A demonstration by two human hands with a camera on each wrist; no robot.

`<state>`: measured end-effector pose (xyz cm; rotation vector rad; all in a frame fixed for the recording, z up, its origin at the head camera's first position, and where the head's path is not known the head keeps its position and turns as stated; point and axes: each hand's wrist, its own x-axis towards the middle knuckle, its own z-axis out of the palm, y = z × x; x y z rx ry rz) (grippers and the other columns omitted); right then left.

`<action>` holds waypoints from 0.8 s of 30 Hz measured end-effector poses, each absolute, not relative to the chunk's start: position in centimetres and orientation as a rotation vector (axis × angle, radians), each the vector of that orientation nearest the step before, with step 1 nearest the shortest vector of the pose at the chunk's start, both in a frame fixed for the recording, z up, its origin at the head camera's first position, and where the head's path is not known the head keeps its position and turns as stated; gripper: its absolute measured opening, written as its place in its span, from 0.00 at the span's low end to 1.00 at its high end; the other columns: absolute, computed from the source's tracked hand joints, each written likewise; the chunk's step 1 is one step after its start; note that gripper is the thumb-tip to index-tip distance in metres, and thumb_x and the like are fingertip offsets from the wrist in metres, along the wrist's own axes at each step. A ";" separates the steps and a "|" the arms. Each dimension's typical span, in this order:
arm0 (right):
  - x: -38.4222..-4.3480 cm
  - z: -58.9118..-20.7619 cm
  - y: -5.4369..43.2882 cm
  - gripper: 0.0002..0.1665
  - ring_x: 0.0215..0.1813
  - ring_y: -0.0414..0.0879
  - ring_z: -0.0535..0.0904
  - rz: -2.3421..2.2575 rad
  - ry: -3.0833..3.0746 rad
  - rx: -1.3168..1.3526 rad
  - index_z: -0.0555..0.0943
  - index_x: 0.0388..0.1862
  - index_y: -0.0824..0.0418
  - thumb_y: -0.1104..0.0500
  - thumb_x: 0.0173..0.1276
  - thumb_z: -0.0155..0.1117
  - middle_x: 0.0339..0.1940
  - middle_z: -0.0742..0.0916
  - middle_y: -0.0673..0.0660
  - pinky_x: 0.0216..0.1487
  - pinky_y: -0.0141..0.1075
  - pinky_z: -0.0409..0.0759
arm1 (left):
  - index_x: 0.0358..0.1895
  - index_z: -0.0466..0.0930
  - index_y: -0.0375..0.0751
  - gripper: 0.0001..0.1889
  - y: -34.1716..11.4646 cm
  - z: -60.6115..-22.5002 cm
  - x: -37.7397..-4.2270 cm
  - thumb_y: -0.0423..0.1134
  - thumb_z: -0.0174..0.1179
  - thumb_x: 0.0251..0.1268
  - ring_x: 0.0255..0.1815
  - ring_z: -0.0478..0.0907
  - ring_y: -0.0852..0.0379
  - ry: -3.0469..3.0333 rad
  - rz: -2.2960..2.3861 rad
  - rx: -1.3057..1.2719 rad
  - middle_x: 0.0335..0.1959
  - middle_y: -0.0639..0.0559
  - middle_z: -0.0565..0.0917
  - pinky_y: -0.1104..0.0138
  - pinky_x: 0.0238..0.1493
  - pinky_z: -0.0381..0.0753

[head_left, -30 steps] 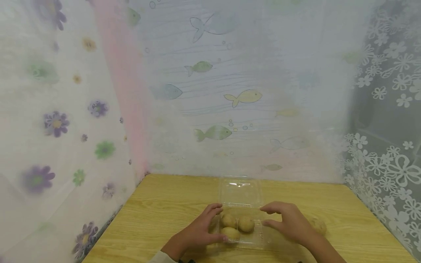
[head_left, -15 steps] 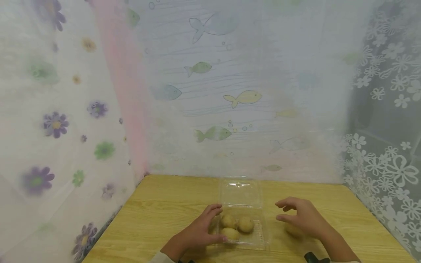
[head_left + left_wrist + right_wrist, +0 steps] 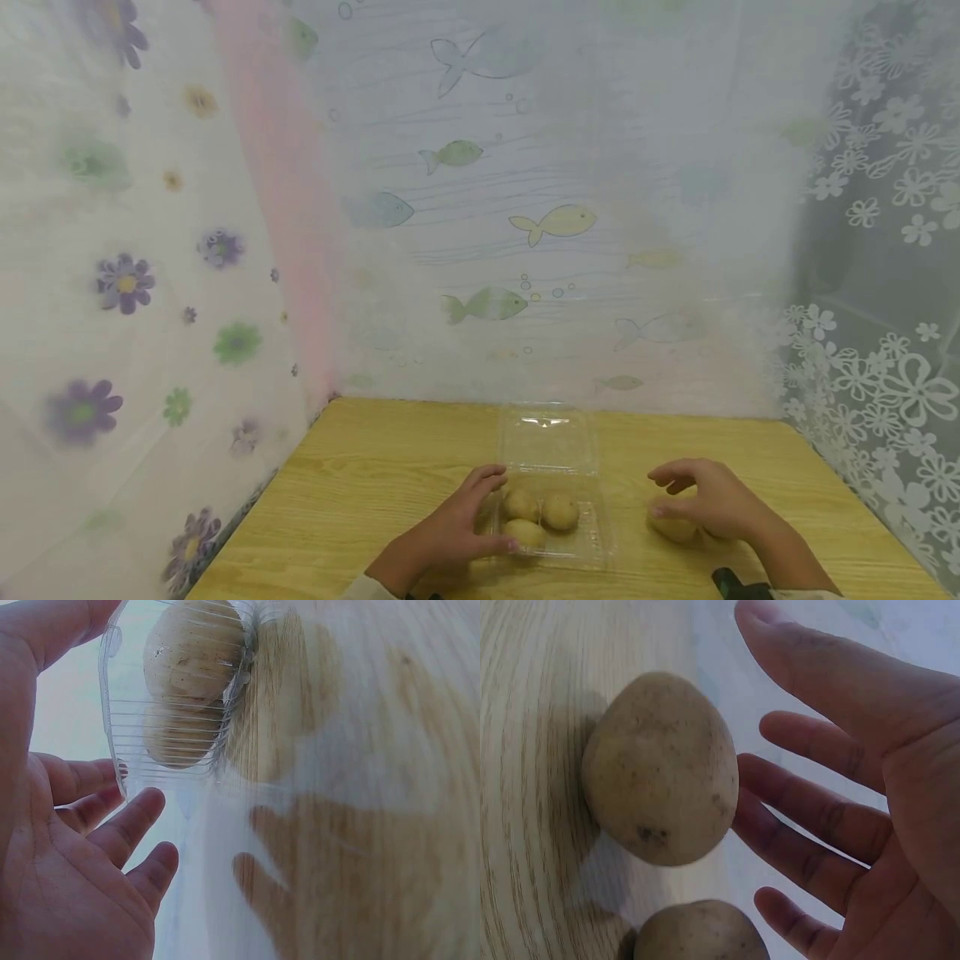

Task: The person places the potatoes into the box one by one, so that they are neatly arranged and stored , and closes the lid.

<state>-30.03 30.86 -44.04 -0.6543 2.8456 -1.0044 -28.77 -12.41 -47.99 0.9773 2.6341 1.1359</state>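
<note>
A clear plastic clamshell box (image 3: 592,542) lies on the table with its lid (image 3: 547,442) tipped back toward the wall. Three potatoes (image 3: 560,512) sit in its base. My left hand (image 3: 457,521) rests at the box's left side, thumb at the front edge and fingers at the back; in the left wrist view the fingertips (image 3: 146,802) are right at the rim. To the right of the box, my right hand (image 3: 712,500) hovers at a loose potato (image 3: 672,527), fingers spread and relaxed. In the right wrist view a second loose potato (image 3: 701,934) lies beside that potato.
The wooden table (image 3: 375,450) reaches back to a fish-patterned curtain (image 3: 480,304). A flowered sheet (image 3: 127,283) stands along the left, and a white-flower film (image 3: 915,392) along the right. A dark wrist strap (image 3: 738,583) shows at my right wrist.
My right hand has left the right side of the box and moved right to the loose potato. The left hand and the box have stayed in place.
</note>
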 end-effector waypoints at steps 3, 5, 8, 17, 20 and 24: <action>-30.0 -44.1 31.3 0.32 0.53 0.57 0.85 -0.998 2.826 -0.649 0.83 0.63 0.57 0.45 0.63 0.78 0.55 0.89 0.57 0.46 0.48 0.84 | 0.83 0.54 0.50 0.49 -12.4 -47.9 -28.7 0.66 0.66 0.66 0.80 0.61 0.46 2.635 1.137 0.975 0.84 0.52 0.53 0.43 0.72 0.71; -30.0 -44.0 31.5 0.33 0.53 0.58 0.84 -0.996 2.810 -0.646 0.83 0.63 0.58 0.45 0.63 0.78 0.54 0.88 0.57 0.47 0.49 0.84 | 0.83 0.55 0.48 0.50 -12.3 -47.9 -28.7 0.66 0.66 0.65 0.80 0.62 0.46 2.641 1.132 0.979 0.84 0.52 0.53 0.43 0.71 0.72; -29.9 -43.8 31.8 0.34 0.54 0.59 0.83 -1.000 2.787 -0.644 0.82 0.64 0.59 0.46 0.62 0.79 0.55 0.88 0.59 0.49 0.53 0.84 | 0.83 0.55 0.45 0.51 -12.3 -47.9 -28.7 0.67 0.66 0.65 0.80 0.62 0.45 2.649 1.123 0.985 0.84 0.52 0.53 0.43 0.71 0.72; -30.1 -44.1 32.5 0.37 0.54 0.58 0.83 -0.998 2.731 -0.657 0.82 0.65 0.61 0.46 0.61 0.80 0.58 0.87 0.61 0.49 0.52 0.83 | 0.83 0.55 0.43 0.49 -12.4 -47.9 -28.7 0.63 0.66 0.67 0.80 0.61 0.43 2.627 1.140 0.993 0.84 0.51 0.52 0.42 0.71 0.71; -30.3 -44.4 32.8 0.37 0.53 0.54 0.84 -1.011 2.701 -0.685 0.82 0.65 0.62 0.47 0.61 0.81 0.58 0.87 0.61 0.48 0.43 0.83 | 0.83 0.55 0.43 0.49 -12.3 -47.9 -28.7 0.63 0.66 0.67 0.80 0.61 0.43 2.627 1.139 0.990 0.84 0.51 0.52 0.42 0.71 0.72; -30.4 -44.6 33.2 0.37 0.51 0.51 0.85 -1.036 2.653 -0.739 0.81 0.66 0.65 0.49 0.61 0.80 0.57 0.87 0.62 0.47 0.37 0.84 | 0.83 0.55 0.43 0.50 -12.3 -47.9 -28.8 0.64 0.66 0.67 0.80 0.61 0.44 2.626 1.138 0.989 0.84 0.51 0.52 0.42 0.70 0.72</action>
